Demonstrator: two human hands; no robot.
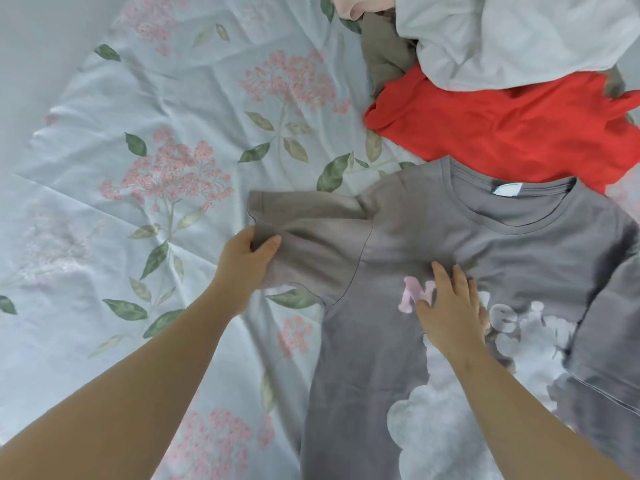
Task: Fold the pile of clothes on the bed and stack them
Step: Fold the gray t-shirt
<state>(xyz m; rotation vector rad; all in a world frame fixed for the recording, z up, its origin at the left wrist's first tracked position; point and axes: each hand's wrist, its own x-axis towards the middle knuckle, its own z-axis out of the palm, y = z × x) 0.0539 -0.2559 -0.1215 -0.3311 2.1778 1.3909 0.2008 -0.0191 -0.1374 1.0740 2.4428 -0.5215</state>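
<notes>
A grey T-shirt [398, 237] with pink letters and a white cloud print lies face up on the bed, collar pointing away from me. My left hand [244, 263] pinches the edge of its left sleeve, which is spread out to the left. My right hand [450, 306] rests flat on the chest, fingers apart, covering part of the lettering. The shirt's right side is folded over itself at the frame's right edge. Beyond the collar lies the pile: a red garment [502, 133], a white garment [519, 39], an olive one [388, 53] and a pale pink one [360, 5].
The bedsheet [156, 133] is pale blue with pink flowers and green leaves, wrinkled, and stretches across the left half of the view. Its far left edge drops off toward a grey area.
</notes>
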